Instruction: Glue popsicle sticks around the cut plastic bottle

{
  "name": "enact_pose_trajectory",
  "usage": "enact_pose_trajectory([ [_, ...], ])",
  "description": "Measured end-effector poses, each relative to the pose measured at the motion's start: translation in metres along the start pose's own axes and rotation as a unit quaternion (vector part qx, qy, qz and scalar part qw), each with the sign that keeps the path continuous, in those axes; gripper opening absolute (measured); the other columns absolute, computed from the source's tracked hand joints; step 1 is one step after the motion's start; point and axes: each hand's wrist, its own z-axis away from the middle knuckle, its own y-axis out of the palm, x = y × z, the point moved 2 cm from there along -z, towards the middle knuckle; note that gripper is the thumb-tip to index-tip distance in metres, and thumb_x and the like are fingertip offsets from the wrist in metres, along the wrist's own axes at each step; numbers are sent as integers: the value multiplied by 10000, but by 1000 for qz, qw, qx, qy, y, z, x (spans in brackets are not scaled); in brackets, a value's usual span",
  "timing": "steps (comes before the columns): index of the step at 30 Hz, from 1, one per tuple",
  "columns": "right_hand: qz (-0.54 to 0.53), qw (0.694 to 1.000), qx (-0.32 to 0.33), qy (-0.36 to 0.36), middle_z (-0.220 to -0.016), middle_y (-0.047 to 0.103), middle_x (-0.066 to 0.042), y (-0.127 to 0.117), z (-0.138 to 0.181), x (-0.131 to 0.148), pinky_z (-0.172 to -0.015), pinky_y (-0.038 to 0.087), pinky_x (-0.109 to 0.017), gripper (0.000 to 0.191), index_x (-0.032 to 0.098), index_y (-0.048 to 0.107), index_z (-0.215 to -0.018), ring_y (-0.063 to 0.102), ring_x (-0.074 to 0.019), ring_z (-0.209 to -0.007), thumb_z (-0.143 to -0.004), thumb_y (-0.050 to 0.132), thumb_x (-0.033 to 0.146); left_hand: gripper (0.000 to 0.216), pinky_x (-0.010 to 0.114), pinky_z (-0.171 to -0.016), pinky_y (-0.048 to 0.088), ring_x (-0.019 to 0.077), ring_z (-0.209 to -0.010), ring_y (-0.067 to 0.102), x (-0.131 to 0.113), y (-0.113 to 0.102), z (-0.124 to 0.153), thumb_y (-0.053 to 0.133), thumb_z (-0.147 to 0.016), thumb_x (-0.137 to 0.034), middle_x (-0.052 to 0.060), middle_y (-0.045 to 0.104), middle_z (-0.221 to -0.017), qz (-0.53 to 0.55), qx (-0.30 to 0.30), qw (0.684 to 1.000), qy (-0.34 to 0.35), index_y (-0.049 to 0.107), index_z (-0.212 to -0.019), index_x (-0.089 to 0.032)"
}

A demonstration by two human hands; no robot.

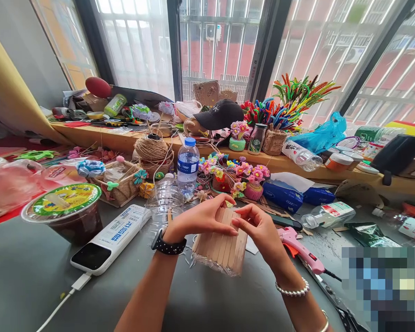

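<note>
My left hand (200, 219) and my right hand (261, 230) meet over a row of flat wooden craft sticks (224, 246) joined side by side and wrapped round a clear plastic bottle piece. The left hand's fingers curl over the sticks' top edge and grip them. On the right side of the sticks, my right hand pinches with thumb and fingers pressed together. A black watch sits on my left wrist, bead bracelets on the right. The stick piece stands above the grey table (27, 272), near its front.
A pink glue gun (299, 246) lies right of my hands. A white power bank (112, 237) with a cable, a lidded cup (65, 210), a clear empty bottle (164, 200), a water bottle (187, 166), twine (152, 150), small paper flowers (235, 177) and pipe cleaners (290, 103) crowd the table and the sill.
</note>
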Motion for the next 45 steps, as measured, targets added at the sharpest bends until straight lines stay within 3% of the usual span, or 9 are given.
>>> enact_pose_trajectory([
  [6, -56, 997, -41, 23, -710, 570, 5, -4, -5, -9, -636, 383, -249, 297, 175, 542, -767, 496, -119, -674, -621, 655, 408, 806, 369, -963, 312, 244, -1141, 380, 2, 4, -5, 636, -626, -478, 136, 392, -1239, -34, -25, 999, -6, 287, -1262, -127],
  [10, -75, 995, -58, 31, -711, 572, 5, -5, -7, -14, -634, 392, -253, 310, 176, 528, -762, 502, -119, -670, -609, 665, 409, 1116, 442, -1047, 154, 303, -1285, 116, 3, 8, 0, 720, -462, -497, 152, 184, -1388, -95, 71, 993, 16, 140, -1344, -135],
  [14, -82, 994, -61, 37, -717, 577, 5, -4, -6, -13, -640, 393, -252, 314, 176, 530, -763, 507, -119, -680, -603, 672, 405, 1165, 445, -1053, 140, 298, -1301, 40, 3, 6, 5, 725, -441, -511, 143, 117, -1408, -117, 110, 987, 18, 101, -1357, -154],
  [32, -74, 992, -62, 80, -719, 595, -13, -2, -1, -5, -614, 383, -247, 344, 165, 529, -738, 518, -126, -672, -570, 683, 423, 1057, 421, -1045, 186, 280, -1283, 86, -2, 5, 7, 704, -476, -497, 131, 211, -1354, -131, 100, 986, 17, 171, -1322, -158],
  [38, -61, 994, -30, 83, -720, 620, -24, 1, 1, 1, -627, 396, -261, 408, 162, 560, -877, 546, -149, -688, -588, 662, 431, 953, 404, -1025, 239, 279, -1249, 163, -9, 7, 12, 705, -486, -441, 135, 282, -1294, -155, 75, 984, 36, 247, -1262, -131],
  [45, -31, 996, -5, 78, -773, 640, -44, -1, 2, 6, -668, 412, -275, 298, 165, 614, -751, 556, -160, -714, -586, 666, 408, 910, 440, -1011, 248, 314, -1234, 178, -18, 12, 18, 703, -473, -399, 169, 322, -1260, -189, 46, 980, 33, 278, -1219, -97],
])
